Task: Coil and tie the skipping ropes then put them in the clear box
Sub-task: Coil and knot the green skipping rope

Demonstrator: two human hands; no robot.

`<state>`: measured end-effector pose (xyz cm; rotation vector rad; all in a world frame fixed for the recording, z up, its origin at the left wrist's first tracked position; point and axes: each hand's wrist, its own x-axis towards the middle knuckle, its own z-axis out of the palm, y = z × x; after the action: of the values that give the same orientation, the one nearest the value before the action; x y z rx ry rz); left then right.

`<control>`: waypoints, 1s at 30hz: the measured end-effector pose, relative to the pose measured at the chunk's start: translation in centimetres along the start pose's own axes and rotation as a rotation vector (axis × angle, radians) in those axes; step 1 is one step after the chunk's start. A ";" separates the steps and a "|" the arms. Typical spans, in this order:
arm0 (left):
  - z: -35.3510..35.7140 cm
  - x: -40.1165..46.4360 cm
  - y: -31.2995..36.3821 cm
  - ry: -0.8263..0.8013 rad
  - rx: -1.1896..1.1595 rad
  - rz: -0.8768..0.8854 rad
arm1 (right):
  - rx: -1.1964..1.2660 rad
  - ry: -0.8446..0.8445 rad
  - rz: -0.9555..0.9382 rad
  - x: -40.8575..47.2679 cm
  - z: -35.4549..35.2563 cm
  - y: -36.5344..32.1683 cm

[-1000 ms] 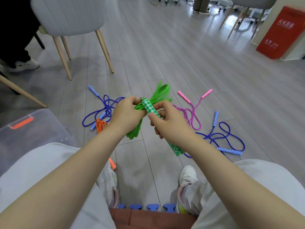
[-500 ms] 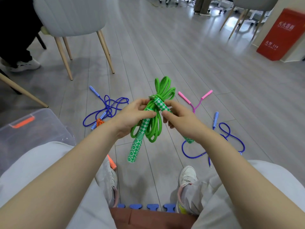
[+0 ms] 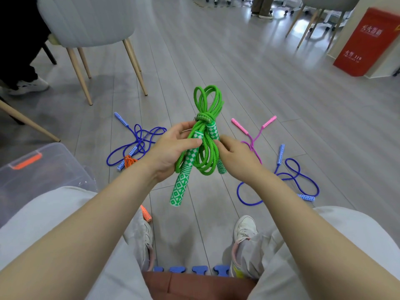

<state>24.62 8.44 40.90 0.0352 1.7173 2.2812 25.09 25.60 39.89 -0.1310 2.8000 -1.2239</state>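
A coiled green skipping rope (image 3: 207,105) with green-and-white patterned handles is held upright above the floor, knotted near its middle. My left hand (image 3: 171,150) grips one handle and the coil from the left, thumb across the handle. My right hand (image 3: 234,155) pinches the other handle and the strands from the right. The clear box (image 3: 32,169) with an orange latch sits at my left. Loose on the floor lie a blue rope (image 3: 138,139), an orange rope (image 3: 129,162), a pink rope (image 3: 253,137) and another blue rope (image 3: 296,176).
A grey chair (image 3: 86,22) with wooden legs stands at the back left, a seated person's shoe (image 3: 30,85) beside it. A red cabinet (image 3: 368,42) stands at the far right. My knees and shoes (image 3: 244,228) frame the floor below the hands.
The green bundle has risen and stands more upright, its loops fanned out above the knot. Both handles now hang down side by side, and my hands have shifted lower on the bundle.
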 end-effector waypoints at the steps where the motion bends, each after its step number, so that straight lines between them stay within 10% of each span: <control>1: 0.0 0.0 0.0 -0.005 -0.018 0.002 | 0.108 -0.021 0.026 -0.1 0.0 -0.3; 5: 0.3 -0.1 0.0 0.002 -0.069 0.034 | 0.505 -0.064 0.071 -1.1 0.0 -1.9; 30: 0.7 -1.1 0.5 -0.116 0.167 0.184 | 0.540 -0.150 -0.035 -0.8 -0.7 -1.6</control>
<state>25.66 8.71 41.72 0.3671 1.9073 2.2035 25.86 25.13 41.58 -0.2210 2.2553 -1.8361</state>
